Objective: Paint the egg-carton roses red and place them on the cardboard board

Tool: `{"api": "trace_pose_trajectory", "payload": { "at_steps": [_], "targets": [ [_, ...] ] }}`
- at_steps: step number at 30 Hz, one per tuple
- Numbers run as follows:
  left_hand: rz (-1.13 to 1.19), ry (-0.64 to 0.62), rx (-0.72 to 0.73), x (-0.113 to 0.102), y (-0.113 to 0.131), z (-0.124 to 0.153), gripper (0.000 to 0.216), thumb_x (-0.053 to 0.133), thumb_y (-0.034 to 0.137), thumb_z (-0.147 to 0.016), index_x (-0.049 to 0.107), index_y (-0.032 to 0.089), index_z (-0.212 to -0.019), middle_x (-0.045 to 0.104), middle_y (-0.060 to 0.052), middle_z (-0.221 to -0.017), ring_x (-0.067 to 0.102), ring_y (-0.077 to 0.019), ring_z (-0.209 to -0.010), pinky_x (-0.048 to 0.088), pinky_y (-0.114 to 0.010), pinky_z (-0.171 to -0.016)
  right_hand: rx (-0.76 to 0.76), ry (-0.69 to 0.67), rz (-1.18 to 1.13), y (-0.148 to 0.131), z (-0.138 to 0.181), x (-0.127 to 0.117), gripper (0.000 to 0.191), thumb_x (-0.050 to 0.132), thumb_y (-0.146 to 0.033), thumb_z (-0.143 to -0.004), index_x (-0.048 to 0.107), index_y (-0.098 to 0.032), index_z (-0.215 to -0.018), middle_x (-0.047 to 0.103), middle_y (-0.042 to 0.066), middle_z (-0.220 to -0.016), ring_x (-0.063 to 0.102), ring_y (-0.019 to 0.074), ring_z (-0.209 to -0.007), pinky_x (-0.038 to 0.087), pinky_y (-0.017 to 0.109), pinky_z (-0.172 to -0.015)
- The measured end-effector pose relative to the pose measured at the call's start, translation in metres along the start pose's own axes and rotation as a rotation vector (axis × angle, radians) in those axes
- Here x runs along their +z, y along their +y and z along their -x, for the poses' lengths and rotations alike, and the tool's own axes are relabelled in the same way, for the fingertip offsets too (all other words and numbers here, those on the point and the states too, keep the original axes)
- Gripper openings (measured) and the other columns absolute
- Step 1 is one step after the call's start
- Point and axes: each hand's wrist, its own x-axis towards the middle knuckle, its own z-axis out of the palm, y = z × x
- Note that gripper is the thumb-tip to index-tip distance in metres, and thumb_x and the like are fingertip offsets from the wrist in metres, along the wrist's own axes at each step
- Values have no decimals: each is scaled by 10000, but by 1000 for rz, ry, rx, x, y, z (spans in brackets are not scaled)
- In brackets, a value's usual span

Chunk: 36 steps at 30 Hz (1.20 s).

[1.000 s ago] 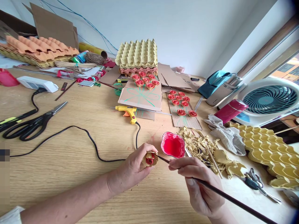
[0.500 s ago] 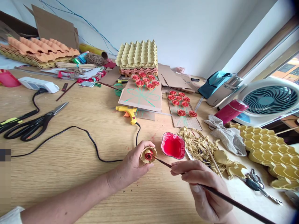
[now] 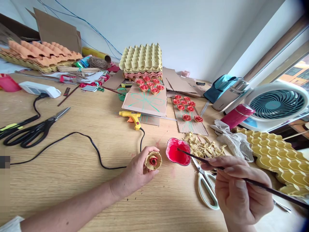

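Left hand (image 3: 138, 169) grips a small tan paper rose with a red-painted centre (image 3: 153, 160), fingers curled round its base, bloom facing up and toward the camera, held just above the light wooden tabletop (image 3: 79, 180). Right hand (image 3: 238, 190) pinches a long thin dark-handled paintbrush (image 3: 217, 166) between thumb and fingers; handle runs off toward the lower right edge, tip sits in the red paint of a small red-stained cup-shaped paint dish (image 3: 178, 151). Dish stands on the table just right of the rose, not touching it.

White-handled scissors (image 3: 205, 187) lie flat below the brush, partly under the right hand. Pile of tan paper scraps (image 3: 202, 148) sits just behind them, touching the dish's right side as far as I can tell. Grey crumpled cloth (image 3: 231, 138) lies further right, next to a yellow egg tray (image 3: 277, 158).

Yellow hot-glue gun (image 3: 131, 116) lies mid-table; its black cord (image 3: 96, 151) loops toward the left hand. Black-handled scissors (image 3: 31, 132) lie at far left. Two brown cardboard sheets carry finished red paper roses (image 3: 187, 108). Stack of pale egg trays (image 3: 142, 58) stands behind them. White desk fan (image 3: 277, 104) at the right.
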Motion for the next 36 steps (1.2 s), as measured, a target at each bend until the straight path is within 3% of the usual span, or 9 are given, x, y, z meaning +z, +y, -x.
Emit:
{"api": "trace_pose_trajectory", "payload": {
  "at_steps": [5,10,14,18,22,27,31,36],
  "targets": [
    [-17,17,-29,1,2,-1,545,737,230,-833,603,240,-1361,812,-71,-1161,739,-228,-880,593,-332,-777,-59,129,-74,2,-8,7,214,639,-88,-1074,832,-168,-1118,851,102,-997,819,240,-881,713,313,-529],
    [43,30,-57,0,5,-2,513,772,235,-804,636,239,-1299,806,-63,-1117,743,-245,-932,608,-351,-837,-26,106,-81,2,-9,8,225,625,-92,-1092,832,-172,-1127,849,87,-1013,815,225,-884,753,331,-584],
    [246,58,-64,2,-3,-8,500,844,229,-744,652,242,-1206,759,-50,-1103,729,-241,-977,624,-367,-918,-16,97,-64,2,-7,7,226,621,-92,-1097,828,-172,-1138,839,79,-1001,810,222,-927,763,319,-605],
    [494,40,-67,1,-16,-14,592,991,363,-709,663,242,-1188,711,-33,-1071,700,-204,-881,626,-356,-889,36,63,-35,3,-2,4,235,600,-95,-1108,817,-177,-1149,833,80,-1035,818,224,-951,767,326,-631],
    [595,10,-101,-7,-7,-13,685,1083,476,-661,721,215,-1181,707,-45,-1072,680,-198,-888,603,-333,-881,83,43,0,5,3,0,198,631,-124,-1107,814,-196,-1125,835,90,-1049,823,234,-1010,754,325,-685],
    [668,11,-175,-18,18,-9,547,1083,461,-711,782,201,-1086,705,-40,-1051,648,-182,-920,539,-255,-766,109,28,28,10,8,-3,189,634,-143,-1105,810,-215,-1103,829,97,-1053,825,244,-991,736,339,-689],
    [810,32,-231,-22,23,-10,518,1118,438,-672,801,214,-1015,716,-23,-1023,653,-157,-896,520,-230,-714,117,-20,11,12,10,-3,191,629,-149,-1107,806,-208,-1144,827,108,-1089,829,260,-992,740,379,-714],
    [981,31,-282,-28,20,-10,503,1119,403,-700,825,245,-1078,808,-45,-1210,723,-143,-926,542,-216,-717,127,-48,16,13,10,-2,216,634,-124,-1089,818,-219,-1151,837,110,-1071,839,269,-950,732,387,-686]
  ]
}}
